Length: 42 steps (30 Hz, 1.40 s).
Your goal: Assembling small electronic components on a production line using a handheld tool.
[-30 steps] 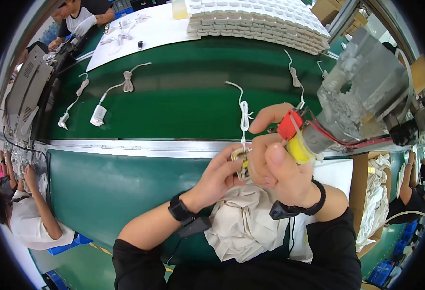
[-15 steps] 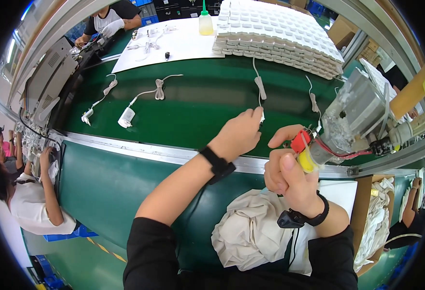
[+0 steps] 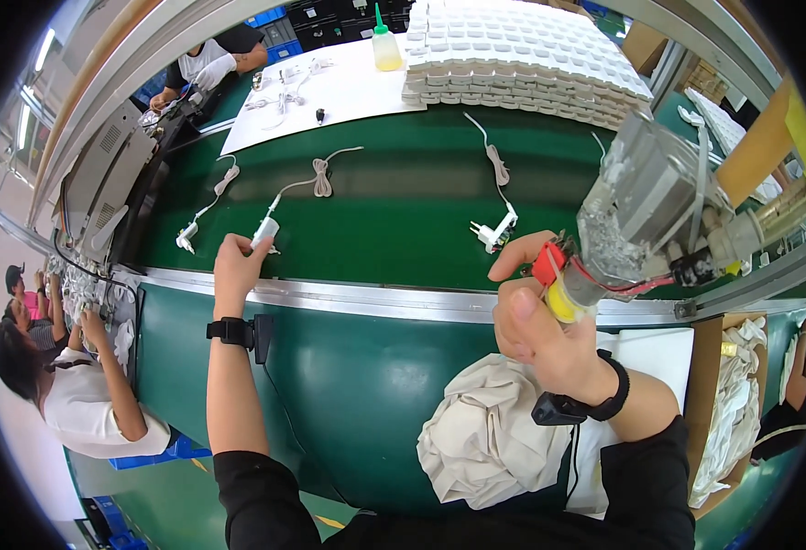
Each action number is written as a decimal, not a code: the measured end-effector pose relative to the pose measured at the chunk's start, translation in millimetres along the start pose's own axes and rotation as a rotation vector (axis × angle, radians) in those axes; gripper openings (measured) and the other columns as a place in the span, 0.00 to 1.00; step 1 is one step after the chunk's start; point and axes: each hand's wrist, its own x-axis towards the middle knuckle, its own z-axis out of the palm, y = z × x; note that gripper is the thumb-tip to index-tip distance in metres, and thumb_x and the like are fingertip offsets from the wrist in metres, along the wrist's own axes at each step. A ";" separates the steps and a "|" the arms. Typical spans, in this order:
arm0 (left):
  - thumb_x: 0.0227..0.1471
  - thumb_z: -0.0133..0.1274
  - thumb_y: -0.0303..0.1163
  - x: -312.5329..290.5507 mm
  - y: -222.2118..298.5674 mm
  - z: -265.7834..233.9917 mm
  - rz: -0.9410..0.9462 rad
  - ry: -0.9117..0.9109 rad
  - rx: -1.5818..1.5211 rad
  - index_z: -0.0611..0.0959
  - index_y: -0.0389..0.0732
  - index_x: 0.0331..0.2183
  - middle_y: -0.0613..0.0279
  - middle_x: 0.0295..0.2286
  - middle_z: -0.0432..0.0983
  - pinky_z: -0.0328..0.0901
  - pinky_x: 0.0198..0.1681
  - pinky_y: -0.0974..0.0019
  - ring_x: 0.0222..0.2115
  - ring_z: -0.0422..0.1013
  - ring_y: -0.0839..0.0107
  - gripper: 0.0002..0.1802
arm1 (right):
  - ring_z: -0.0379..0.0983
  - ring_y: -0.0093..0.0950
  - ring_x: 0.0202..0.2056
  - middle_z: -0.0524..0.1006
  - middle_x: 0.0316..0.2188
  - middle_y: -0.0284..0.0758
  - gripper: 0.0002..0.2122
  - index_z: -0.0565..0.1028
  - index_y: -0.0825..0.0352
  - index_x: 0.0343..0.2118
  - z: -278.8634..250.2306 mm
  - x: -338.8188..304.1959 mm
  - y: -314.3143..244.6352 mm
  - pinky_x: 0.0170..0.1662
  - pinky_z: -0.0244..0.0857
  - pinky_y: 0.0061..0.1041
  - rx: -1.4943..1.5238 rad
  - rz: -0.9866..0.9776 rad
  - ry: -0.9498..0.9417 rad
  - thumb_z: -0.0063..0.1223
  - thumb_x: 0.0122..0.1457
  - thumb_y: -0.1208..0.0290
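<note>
On the green belt at left, my left hand [image 3: 241, 268] has its thumb and fingers closed on a white plug adapter [image 3: 264, 233], whose cord [image 3: 322, 179] is tied in a bundle. My right hand [image 3: 542, 316] is wrapped around the handle of a glue gun [image 3: 641, 197]. That tool has a grey body crusted with clear lumps, a red switch piece [image 3: 548, 264] and a yellow band [image 3: 564, 302]. Just left of its tip lies another white adapter [image 3: 493, 235], its inner parts showing, with a bundled cord. A third corded adapter [image 3: 186, 238] rests farther left.
Stacked white trays [image 3: 522, 64] stand at the back, beside a bottle with a green nozzle [image 3: 385, 46] on a white sheet [image 3: 348, 101]. A metal rail [image 3: 375, 298] edges the belt. Cream cloth [image 3: 490, 431] and an open carton [image 3: 728, 403] are near me. Other people work at left and behind.
My left hand has left the middle adapter, which now lies on the belt, and moved left onto another adapter. My right hand still grips the glue gun, almost in place.
</note>
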 end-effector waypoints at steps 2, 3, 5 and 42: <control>0.42 0.60 0.32 -5.8 3.2 2.3 0.079 0.052 0.024 0.72 0.37 0.30 0.55 0.29 0.69 0.62 0.35 0.60 0.33 0.66 0.55 0.15 | 0.49 0.13 0.11 0.57 0.11 0.25 0.15 0.58 0.70 0.40 1.9 -1.8 0.4 0.14 0.44 0.15 0.015 -0.010 0.009 0.45 0.60 0.64; 0.41 0.61 0.32 -10.2 7.4 5.4 0.160 0.103 0.052 0.71 0.37 0.30 0.55 0.29 0.69 0.62 0.34 0.60 0.33 0.65 0.54 0.16 | 0.49 0.13 0.11 0.57 0.11 0.25 0.15 0.58 0.70 0.40 2.9 -2.4 -0.4 0.14 0.44 0.15 0.014 -0.010 0.004 0.45 0.60 0.64; 0.41 0.62 0.32 -18.7 19.5 14.1 0.240 0.159 0.075 0.70 0.37 0.30 0.55 0.29 0.68 0.62 0.34 0.60 0.33 0.65 0.54 0.18 | 0.49 0.13 0.11 0.57 0.11 0.25 0.15 0.58 0.70 0.40 0.0 -2.7 0.2 0.14 0.45 0.15 -0.006 -0.008 0.010 0.45 0.60 0.64; 0.55 0.45 0.25 -210.2 149.6 100.5 -0.071 -1.374 -1.278 0.63 0.43 0.51 0.59 0.44 0.70 0.72 0.35 0.70 0.44 0.69 0.72 0.21 | 0.50 0.12 0.12 0.58 0.11 0.25 0.15 0.59 0.69 0.41 -27.3 -2.3 10.2 0.15 0.45 0.15 -0.032 -0.064 0.082 0.42 0.61 0.62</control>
